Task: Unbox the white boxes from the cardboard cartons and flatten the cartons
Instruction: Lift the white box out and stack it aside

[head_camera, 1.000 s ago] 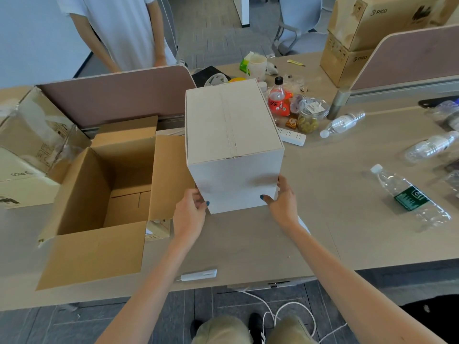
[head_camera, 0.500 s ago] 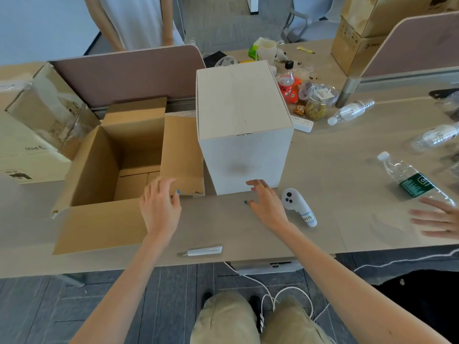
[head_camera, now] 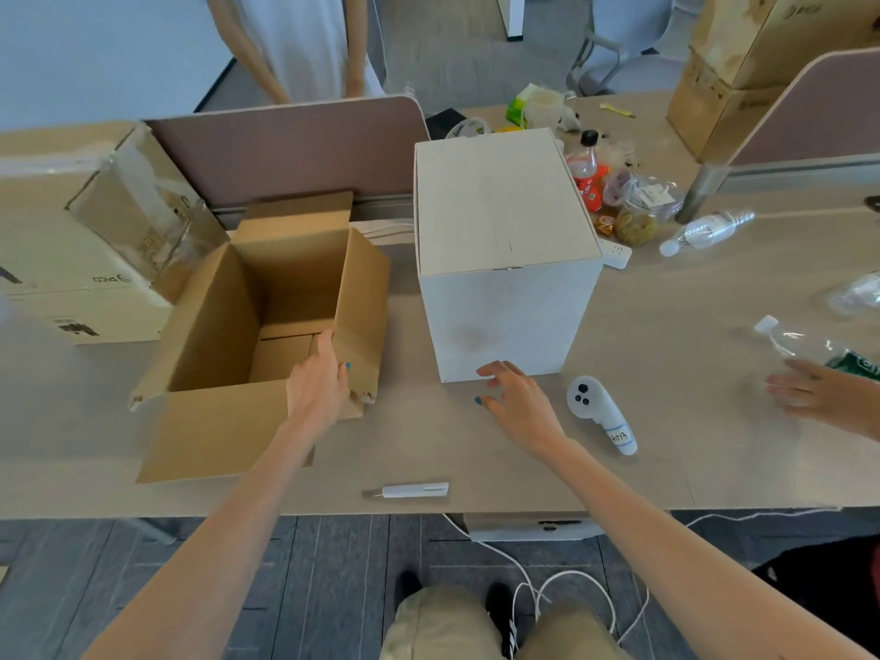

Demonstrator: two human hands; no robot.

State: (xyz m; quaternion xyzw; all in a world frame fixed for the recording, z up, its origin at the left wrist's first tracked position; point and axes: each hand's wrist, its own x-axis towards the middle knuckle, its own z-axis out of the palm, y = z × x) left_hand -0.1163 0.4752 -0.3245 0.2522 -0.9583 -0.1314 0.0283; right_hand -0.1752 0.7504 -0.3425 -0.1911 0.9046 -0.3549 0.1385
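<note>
At the near edge of the desk (head_camera: 666, 469) lies a white box cutter (head_camera: 412, 490), between the two forearms and touched by neither. Just beyond it, the left hand (head_camera: 316, 388) grips the carton (head_camera: 228, 335) at the near end of its right wall: the fingers (head_camera: 327, 343) curl over the top edge into the inside and the thumb presses the flap outside. The carton stands open on the desk, flaps spread, with nothing in it.

The right hand (head_camera: 519, 402) hovers palm down with its fingers spread and relaxed, holding nothing. Its fingertips reach the bottom near edge of the white box (head_camera: 505, 259); I cannot tell whether they touch it. The white box stands upright and closed on the desk, just to the right of the carton and apart from it. A white handheld controller (head_camera: 600, 412) lies near the right hand, on its right.

At the right edge another person's hand (head_camera: 819, 393) rests by a lying water bottle (head_camera: 800, 345). Farther back, behind the white box, are a soda bottle (head_camera: 585, 159), a jar (head_camera: 638, 216) and another lying bottle (head_camera: 709, 228). Closed cartons (head_camera: 71, 259) sit at the far left, a divider panel (head_camera: 285, 150) stands behind the carton, and a person in a white shirt (head_camera: 295, 40) stands beyond it.
</note>
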